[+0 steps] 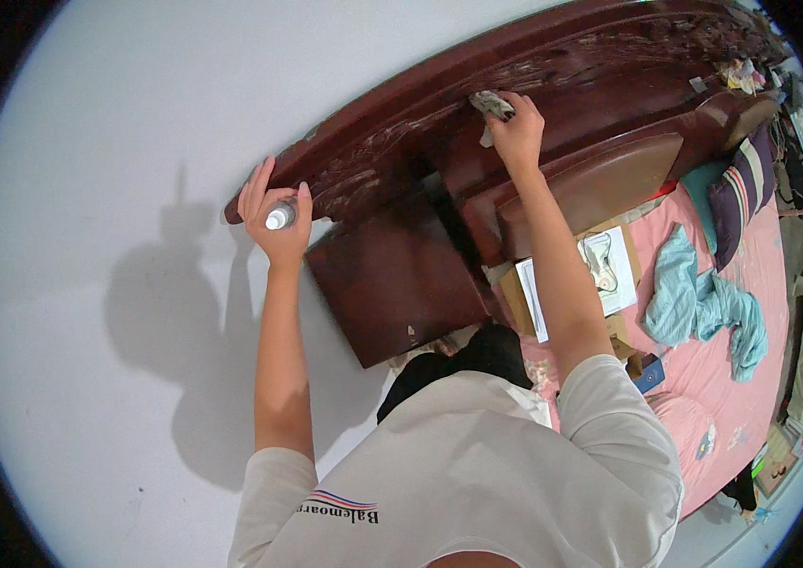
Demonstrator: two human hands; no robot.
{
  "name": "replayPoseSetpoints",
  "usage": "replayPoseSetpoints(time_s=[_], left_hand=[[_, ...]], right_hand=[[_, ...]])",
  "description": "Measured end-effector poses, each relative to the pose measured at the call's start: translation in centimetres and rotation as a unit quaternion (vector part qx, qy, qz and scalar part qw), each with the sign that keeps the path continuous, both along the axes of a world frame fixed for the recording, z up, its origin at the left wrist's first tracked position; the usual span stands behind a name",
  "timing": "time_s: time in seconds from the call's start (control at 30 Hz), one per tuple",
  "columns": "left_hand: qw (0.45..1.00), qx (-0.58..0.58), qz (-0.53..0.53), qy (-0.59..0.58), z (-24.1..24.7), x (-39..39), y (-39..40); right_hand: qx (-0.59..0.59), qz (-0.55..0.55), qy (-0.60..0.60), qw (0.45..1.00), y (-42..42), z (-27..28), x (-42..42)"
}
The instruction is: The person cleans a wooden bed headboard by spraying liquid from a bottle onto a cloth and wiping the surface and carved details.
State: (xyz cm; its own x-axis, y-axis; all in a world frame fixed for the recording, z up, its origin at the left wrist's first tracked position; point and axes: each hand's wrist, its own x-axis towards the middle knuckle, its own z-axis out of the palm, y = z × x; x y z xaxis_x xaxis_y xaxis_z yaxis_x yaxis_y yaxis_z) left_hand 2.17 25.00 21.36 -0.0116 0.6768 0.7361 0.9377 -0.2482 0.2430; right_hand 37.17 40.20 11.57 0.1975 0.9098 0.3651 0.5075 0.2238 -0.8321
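Note:
My left hand (277,213) is at the left end of the carved dark wood headboard (387,117), its fingers on the edge. A small clear bottle with a white cap (280,216) is held between its thumb and palm. Farther right, my right hand (519,131) grips a crumpled grey-and-white cloth (491,105) against the headboard, just below the carved band. Part of the cloth is hidden by the fingers.
A dark wood nightstand (398,284) stands beside the bed, near the white wall (89,142). On the pink bedsheet (721,426) lie an opened cardboard box (515,302), a light blue garment (678,291) and a striped pillow (742,192).

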Motion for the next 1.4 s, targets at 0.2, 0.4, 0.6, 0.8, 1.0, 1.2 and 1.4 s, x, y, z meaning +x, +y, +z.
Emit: replayPoseSetpoints(time_s=[0.2,0.4,0.6,0.8,1.0,1.2,1.4], left_hand=[[1.000,0.003,-0.002,-0.006,-0.1,0.1,-0.1],[1.000,0.006,-0.014,0.001,-0.3,-0.5,0.1],[1.000,0.015,-0.018,0.006,0.0,-0.7,0.0],[1.000,0.006,-0.024,0.003,0.2,-0.8,-0.1],[1.000,0.013,-0.027,-0.001,0.1,-0.7,0.2],[1.000,0.007,-0.029,0.000,0.3,-0.8,-0.1],[1.000,0.010,-0.024,-0.001,0.1,-0.6,0.1]], right_hand=[[-0.019,0.027,0.060,0.998,-2.1,0.3,-5.0],[-0.020,0.040,0.114,0.992,-3.6,2.2,-8.4],[0.013,0.124,0.069,0.990,-5.2,4.3,-8.1],[-0.022,0.047,0.092,0.994,-4.4,4.1,-5.5],[-0.002,-0.010,0.138,0.990,-3.2,3.5,-7.7],[0.041,0.041,0.066,0.996,-3.8,3.2,-9.2],[0.035,0.128,0.000,0.991,-5.0,3.7,-10.1]])
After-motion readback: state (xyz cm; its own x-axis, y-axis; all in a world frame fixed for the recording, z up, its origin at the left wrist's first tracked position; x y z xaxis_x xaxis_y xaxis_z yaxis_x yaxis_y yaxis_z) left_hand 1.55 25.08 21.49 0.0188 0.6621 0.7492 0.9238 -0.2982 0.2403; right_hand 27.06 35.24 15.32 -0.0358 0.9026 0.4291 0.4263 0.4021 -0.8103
